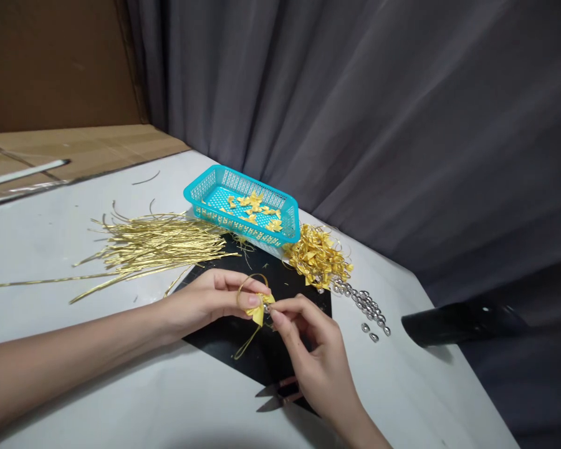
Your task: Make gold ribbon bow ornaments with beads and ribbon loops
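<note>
Over a black mat (224,343), my left hand (215,299) pinches a yellow ribbon bow (257,313) between thumb and fingers. A thin gold cord (246,346) loops above the bow and hangs below it. My right hand (311,349) is closed at the bow's right side, its thumb and index fingertips on a small silver bead (266,308) at the bow's centre. Scissors (275,399) with dark blades lie on the mat's near edge, partly hidden beneath my right hand.
A blue basket (243,223) holding yellow bows stands at the back. Gold cords (154,246) lie to its left. A heap of yellow bows (318,255) and several silver beads (369,307) lie right. Further right is a black cylindrical object (449,324).
</note>
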`<state>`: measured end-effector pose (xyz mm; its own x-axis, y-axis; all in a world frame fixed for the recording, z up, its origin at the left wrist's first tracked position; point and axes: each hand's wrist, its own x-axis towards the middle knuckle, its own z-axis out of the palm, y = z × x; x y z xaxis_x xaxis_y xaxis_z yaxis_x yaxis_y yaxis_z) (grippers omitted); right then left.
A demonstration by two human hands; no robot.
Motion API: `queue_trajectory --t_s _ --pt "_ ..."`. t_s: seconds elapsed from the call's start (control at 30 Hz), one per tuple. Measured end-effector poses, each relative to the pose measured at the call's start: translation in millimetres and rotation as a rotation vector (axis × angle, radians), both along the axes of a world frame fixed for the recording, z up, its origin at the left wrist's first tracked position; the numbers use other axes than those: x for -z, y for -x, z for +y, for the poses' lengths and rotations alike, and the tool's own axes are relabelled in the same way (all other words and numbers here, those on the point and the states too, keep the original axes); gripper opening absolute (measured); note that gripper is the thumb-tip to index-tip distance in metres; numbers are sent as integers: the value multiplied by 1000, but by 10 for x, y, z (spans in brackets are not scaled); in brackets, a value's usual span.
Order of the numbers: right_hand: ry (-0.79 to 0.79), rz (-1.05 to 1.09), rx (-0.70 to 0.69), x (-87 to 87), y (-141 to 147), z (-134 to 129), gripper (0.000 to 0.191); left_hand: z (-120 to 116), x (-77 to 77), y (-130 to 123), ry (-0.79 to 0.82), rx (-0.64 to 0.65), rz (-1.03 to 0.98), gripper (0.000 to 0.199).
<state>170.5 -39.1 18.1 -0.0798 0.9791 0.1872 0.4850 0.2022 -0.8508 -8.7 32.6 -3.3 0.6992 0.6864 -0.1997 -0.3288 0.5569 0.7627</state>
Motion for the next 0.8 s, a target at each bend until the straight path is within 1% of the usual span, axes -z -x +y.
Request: queue_trajectory --t_s 0.13,0.23,0.37,0.5,0.63,0.8 --pt "48 51 32 15 68 -34 20 -8 15 -7 1 22 -5 20" --pt "68 89 46 32 97 -33 20 -19 21 -9 -3 38 0 18" --pt "134 109 22 38 79 -1 19 -19 26 -3 -15 26 13 20" --pt "156 -37 -53 -27 3 47 17 10 56 -1 -74 -10 45 27" --pt "171 -191 -105 -112 -103 84 16 40 84 -11 -133 -44 43 27" --pt "156 -240 -143 -151 -188 103 20 40 71 -16 -152 -53 31 33"
